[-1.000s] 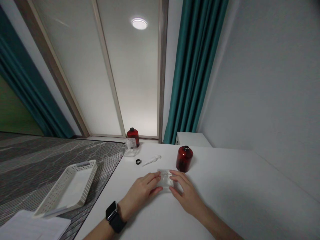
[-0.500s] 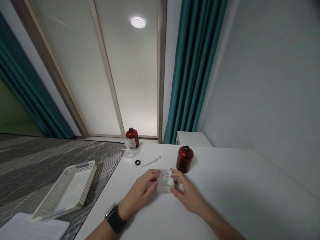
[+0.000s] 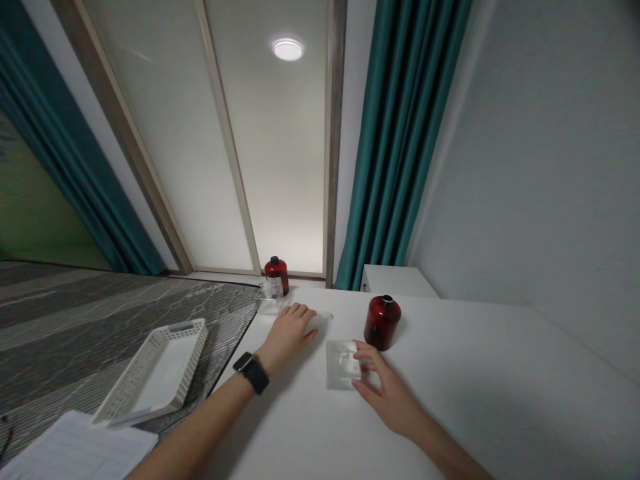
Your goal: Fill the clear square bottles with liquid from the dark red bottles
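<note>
A small clear plastic box (image 3: pixel 339 373) rests on the white table, with something translucent inside that I cannot make out. My right hand (image 3: pixel 383 387) grips its right side between thumb and fingers. Farther forward and left, my left hand (image 3: pixel 290 333), with a dark watch at the wrist, reaches over the table, thumb apart from the fingers. Just past its fingertips shows the end of a clear pump dispenser (image 3: pixel 326 315), mostly covered by the hand. The black ring is hidden. A dark red bottle (image 3: pixel 382 325) with an open neck stands beyond my right hand.
At the table's far left corner, a second red bottle (image 3: pixel 277 273) with a black top stands behind a clear tray (image 3: pixel 270 305). Left of the table are a white perforated basket (image 3: pixel 183 380) and paper sheets (image 3: pixel 75 447). A white cabinet (image 3: pixel 397 280) stands behind.
My left hand has let go of the clear box and moved forward and left, over the pump dispenser and black ring. My right hand stays at the box. The view has shifted slightly.
</note>
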Available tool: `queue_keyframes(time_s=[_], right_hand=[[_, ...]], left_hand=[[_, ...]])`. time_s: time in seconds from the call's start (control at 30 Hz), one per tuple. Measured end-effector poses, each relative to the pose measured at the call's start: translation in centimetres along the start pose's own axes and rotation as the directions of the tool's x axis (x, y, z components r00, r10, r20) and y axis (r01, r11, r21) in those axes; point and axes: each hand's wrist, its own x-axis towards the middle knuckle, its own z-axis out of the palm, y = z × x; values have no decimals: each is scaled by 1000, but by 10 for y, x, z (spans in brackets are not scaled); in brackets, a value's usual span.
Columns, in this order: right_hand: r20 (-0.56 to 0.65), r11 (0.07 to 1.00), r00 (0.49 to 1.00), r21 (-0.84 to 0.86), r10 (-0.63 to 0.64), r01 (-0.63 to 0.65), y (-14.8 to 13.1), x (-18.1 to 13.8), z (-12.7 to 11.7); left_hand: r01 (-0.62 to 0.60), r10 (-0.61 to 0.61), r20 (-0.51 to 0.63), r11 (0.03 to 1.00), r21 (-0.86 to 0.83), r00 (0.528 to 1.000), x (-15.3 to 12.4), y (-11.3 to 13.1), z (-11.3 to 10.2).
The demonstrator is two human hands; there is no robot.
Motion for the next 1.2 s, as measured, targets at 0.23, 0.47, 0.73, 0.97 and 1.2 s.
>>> queue_keyframes(time_s=[0.23, 0.47, 0.73, 0.97, 1.2], right_hand=[[11, 999, 999, -21, -43, 44, 2, -1, -1], [26, 998, 999, -48, -47, 48, 3, -5, 0], [-164, 981, 978, -168, -125, 97, -13, -6, -5], [-274, 992, 955, 12, -115, 123, -36, 17, -2], [-237, 945, 971, 316, -10, 87, -60, 41, 26]], left_hand=[[47, -47, -8, 998, -35, 999, 18, 4, 25], [109, -145, -184, 976, -191, 972, 12, -1, 17], [-14, -275, -455, 844, -536, 847, -10, 32, -11], [-338, -1, -696, 874, -350, 718, -13, 62, -13], [-410, 71, -715, 857, -314, 696, -16, 70, -11]])
